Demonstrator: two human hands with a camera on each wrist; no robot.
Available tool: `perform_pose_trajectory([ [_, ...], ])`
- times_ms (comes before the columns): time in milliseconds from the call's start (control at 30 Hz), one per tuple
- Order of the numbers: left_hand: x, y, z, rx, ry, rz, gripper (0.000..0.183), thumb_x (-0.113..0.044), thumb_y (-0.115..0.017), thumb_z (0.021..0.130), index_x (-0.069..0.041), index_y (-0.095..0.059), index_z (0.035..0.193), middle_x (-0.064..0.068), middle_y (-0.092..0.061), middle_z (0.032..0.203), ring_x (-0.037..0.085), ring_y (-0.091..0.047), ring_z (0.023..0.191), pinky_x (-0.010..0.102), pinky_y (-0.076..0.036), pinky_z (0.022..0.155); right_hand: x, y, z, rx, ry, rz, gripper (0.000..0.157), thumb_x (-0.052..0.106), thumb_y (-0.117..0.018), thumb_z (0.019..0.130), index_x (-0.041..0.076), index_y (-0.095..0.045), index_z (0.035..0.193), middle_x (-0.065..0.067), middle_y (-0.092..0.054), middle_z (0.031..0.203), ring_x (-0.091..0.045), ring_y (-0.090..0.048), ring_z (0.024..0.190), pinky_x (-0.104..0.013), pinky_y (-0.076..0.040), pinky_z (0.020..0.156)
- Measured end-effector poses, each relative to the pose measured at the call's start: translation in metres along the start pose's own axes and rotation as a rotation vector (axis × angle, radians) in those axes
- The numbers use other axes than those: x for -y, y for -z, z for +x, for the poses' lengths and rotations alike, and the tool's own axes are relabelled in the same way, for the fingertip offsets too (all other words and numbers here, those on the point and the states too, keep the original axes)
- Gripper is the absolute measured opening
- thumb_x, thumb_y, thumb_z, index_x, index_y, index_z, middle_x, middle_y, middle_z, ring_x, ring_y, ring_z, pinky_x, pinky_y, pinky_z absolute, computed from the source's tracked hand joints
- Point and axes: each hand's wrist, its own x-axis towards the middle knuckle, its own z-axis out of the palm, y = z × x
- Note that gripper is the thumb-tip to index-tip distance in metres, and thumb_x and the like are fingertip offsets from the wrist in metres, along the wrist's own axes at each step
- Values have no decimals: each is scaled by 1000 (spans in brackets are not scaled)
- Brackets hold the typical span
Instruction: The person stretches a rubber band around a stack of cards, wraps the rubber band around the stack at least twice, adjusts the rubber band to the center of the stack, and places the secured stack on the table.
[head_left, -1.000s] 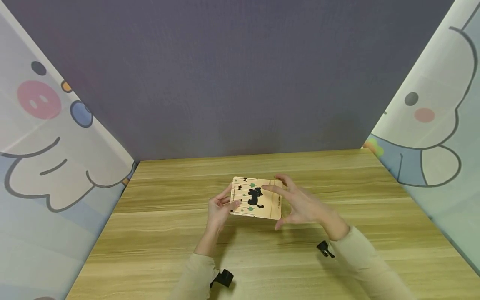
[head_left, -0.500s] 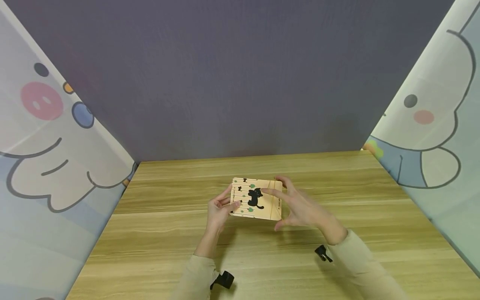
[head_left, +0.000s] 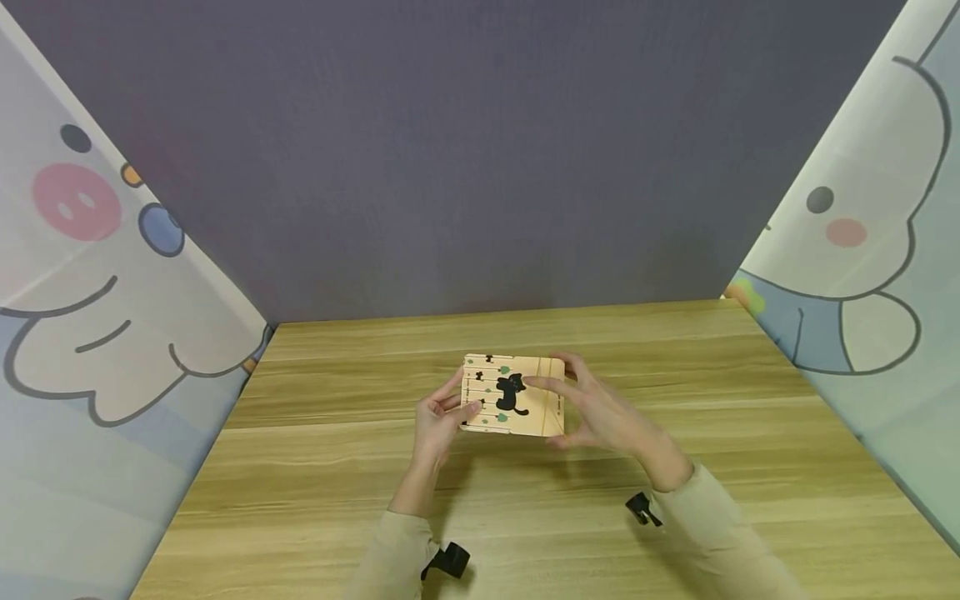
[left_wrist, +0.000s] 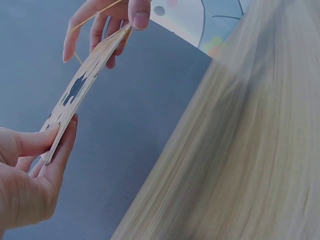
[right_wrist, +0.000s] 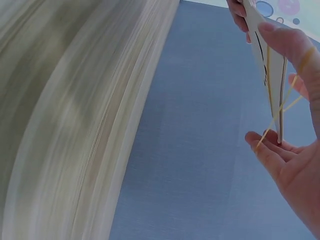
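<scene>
A thin, flat stack of cream cards point(head_left: 534, 408), printed with a black cat and green leaves, is held tilted above the table. My left hand point(head_left: 437, 423) pinches its left end, thumb on the printed face and fingers behind. At the other end, my right hand point(head_left: 609, 410) reaches around the stack, its thumb at the near edge and other fingers at the far edge. A thin yellow rubber band point(right_wrist: 276, 118) is stretched between the right thumb and fingers in the right wrist view. Band strands also cross the printed face. Layered edges of the stack point(left_wrist: 85, 92) show in the left wrist view.
A wood-grain table point(head_left: 300, 467) lies under both hands. Behind it rises a dark grey panel point(head_left: 480, 167), with cartoon-printed sheets at the left point(head_left: 67, 333) and right point(head_left: 847, 250). A black strap piece point(head_left: 452, 560) hangs by the left sleeve, another point(head_left: 643, 508) by the right.
The right thumb has moved slightly up against the stack's near edge, and the right forearm has shifted a little left. The left hand keeps its hold, nearly still.
</scene>
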Motion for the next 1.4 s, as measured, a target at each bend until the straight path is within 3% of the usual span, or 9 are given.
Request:
perform_pose_trajectory([
  [200, 0, 0, -1, 5, -10, -1, 59, 17, -63, 69, -2, -49, 123, 25, -62, 94, 14, -63, 65, 13, -47, 45, 0, -3, -1, -9, -20, 64, 82, 29, -81, 57, 29, -44, 130, -19, -22, 132, -15, -46, 70, -12, -41, 45],
  [300, 0, -1, -1, 5, -17, -5, 59, 17, -63, 69, -3, -50, 123, 22, -63, 91, 14, -63, 63, 12, -44, 42, 0, -3, -1, -9, -28, 102, 83, 25, -82, 57, 28, -44, 130, -17, -20, 132, -19, -48, 78, -18, -46, 49],
  [567, -1, -1, -1, 1, -15, -27, 59, 17, -64, 68, -5, -52, 122, 17, -64, 83, 14, -63, 62, 12, -42, 39, -1, -4, -1, -40, -13, 126, 84, 22, -82, 55, 25, -44, 130, -20, -20, 130, -28, -40, 103, -31, -50, 64],
  [733, -2, -2, -2, 0, -36, -22, 59, 17, -64, 69, -3, -50, 123, 21, -64, 87, 14, -64, 64, 12, -44, 40, -1, -5, -1, -84, 21, 134, 81, 20, -82, 56, 21, -46, 129, -22, -20, 131, -25, -41, 97, -30, -48, 63],
  [1000, 0, -1, -3, -8, -38, -22, 58, 16, -62, 71, -3, -49, 124, 25, -62, 93, 13, -63, 64, 12, -46, 45, 0, -6, -2, -137, 16, 211, 81, 16, -81, 55, 17, -47, 128, -18, -5, 142, -27, -48, 99, -40, -51, 74],
  [1400, 1, -4, -3, -97, -33, -55, 59, 16, -64, 69, -7, -51, 123, 19, -65, 86, 14, -64, 62, 14, -45, 40, 4, -12, -2, -227, 45, 211, 79, 2, -80, 55, 15, -49, 127, -19, -12, 141, -30, -50, 100, -36, -49, 83],
])
